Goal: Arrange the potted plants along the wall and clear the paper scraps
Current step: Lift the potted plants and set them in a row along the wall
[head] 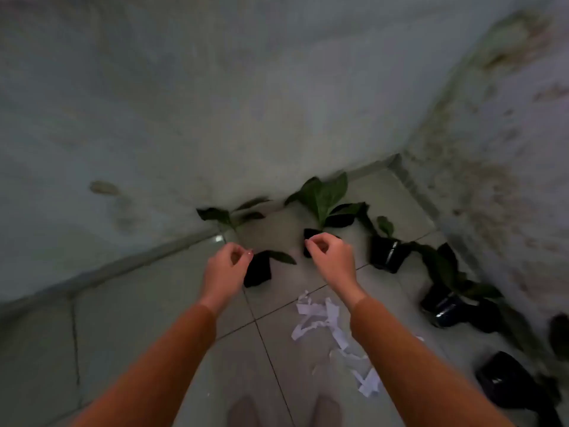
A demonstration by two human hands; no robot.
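Six potted plants [386, 252], one scrap pile [332, 331]

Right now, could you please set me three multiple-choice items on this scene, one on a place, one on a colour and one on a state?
1. Where do the paper scraps lie?
A. On the floor tiles, under the right forearm
B. Inside a pot
C. Stuck on the wall

2. What colour are the pots?
A. White
B. Black
C. Red

3. What are the hands doing?
A. Both lift one pot
B. Both hold paper
C. Both are empty, fingers curled, above the pots

Answers:
1 A: the white strips are strewn on the floor near the person's feet.
2 B: every pot in view is dark and glossy, like the one by the corner.
3 C: the left hand and right hand hang over two pots with nothing between the fingers.
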